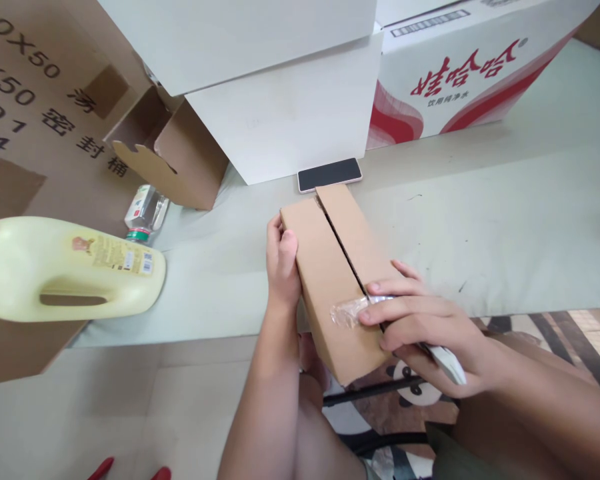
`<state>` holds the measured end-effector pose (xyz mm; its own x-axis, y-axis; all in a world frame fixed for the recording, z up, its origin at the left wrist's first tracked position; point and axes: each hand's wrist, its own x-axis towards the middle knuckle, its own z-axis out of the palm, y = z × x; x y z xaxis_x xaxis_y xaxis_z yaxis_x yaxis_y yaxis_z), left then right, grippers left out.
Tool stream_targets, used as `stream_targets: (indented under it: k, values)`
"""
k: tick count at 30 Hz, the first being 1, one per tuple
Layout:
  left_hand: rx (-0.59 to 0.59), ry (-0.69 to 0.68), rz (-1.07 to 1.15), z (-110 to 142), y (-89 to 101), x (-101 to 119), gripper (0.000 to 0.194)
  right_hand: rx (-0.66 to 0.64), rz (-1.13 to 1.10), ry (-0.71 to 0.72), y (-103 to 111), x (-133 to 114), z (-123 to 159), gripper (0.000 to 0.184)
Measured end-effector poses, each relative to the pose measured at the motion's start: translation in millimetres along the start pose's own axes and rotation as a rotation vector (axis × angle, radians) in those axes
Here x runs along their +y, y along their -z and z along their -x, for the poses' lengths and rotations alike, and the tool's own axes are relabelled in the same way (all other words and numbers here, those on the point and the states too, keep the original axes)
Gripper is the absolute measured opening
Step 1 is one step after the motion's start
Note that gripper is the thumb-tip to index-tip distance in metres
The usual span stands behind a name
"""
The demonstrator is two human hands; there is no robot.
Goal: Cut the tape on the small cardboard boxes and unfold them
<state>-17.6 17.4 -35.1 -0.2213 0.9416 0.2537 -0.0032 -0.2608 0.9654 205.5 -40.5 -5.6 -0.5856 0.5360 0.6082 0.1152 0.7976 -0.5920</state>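
A long brown cardboard box (330,267) lies on the pale table (505,220), its near end jutting over the table's edge. Its two top flaps meet along a dark seam. My left hand (281,260) grips the box's left side, fingers curled over the edge. My right hand (420,327) is closed on a white tape dispenser (447,360) and presses a crumpled end of clear tape (347,311) onto the top of the box near the seam.
A phone (330,175) lies face up just beyond the box. White cartons (290,113) and a red-and-white printed carton (460,73) stand behind. At left are a pale yellow jug (70,270), a clear bottle (145,213) and an open brown carton (175,153).
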Motion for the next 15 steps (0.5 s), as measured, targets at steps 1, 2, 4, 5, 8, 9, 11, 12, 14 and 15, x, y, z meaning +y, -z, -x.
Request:
stream_targets:
  k: [1,2,4,5,8,9,11,12,14,15]
  values:
    - [-0.001,0.002,0.0,0.1,-0.1,-0.1,0.047,0.0,0.001,0.0,0.1,0.0,0.0,0.024]
    - [0.001,0.007,0.002,0.2,-0.2,-0.2,0.048,0.001,0.001,0.0,0.1,-0.1,0.0,0.024]
    - [0.015,0.021,0.013,0.4,-0.6,-0.4,0.049,0.006,-0.001,-0.001,0.0,-0.3,0.0,0.024]
    - [0.025,0.026,0.018,0.6,-0.9,-0.3,0.049,0.009,-0.003,-0.001,0.0,-0.4,0.0,0.024]
    - [0.047,0.028,0.024,1.0,-1.6,0.6,0.049,0.004,-0.003,0.0,0.4,-0.5,-0.2,0.023]
    - [0.052,0.025,0.023,1.1,-1.9,1.2,0.048,-0.001,-0.003,0.002,0.6,-0.4,-0.2,0.023]
    - [0.06,0.021,0.023,1.3,-2.3,2.4,0.048,-0.009,-0.002,0.008,1.1,-0.1,-0.3,0.023]
    - [0.062,0.022,0.024,1.4,-2.4,3.0,0.048,-0.01,-0.001,0.01,1.4,0.0,-0.3,0.023]
    - [0.065,0.028,0.027,1.7,-2.6,4.0,0.047,-0.01,0.0,0.012,1.7,0.2,-0.3,0.023]
    - [0.066,0.03,0.027,1.8,-2.7,4.4,0.047,-0.011,0.001,0.013,1.7,0.2,-0.3,0.023]
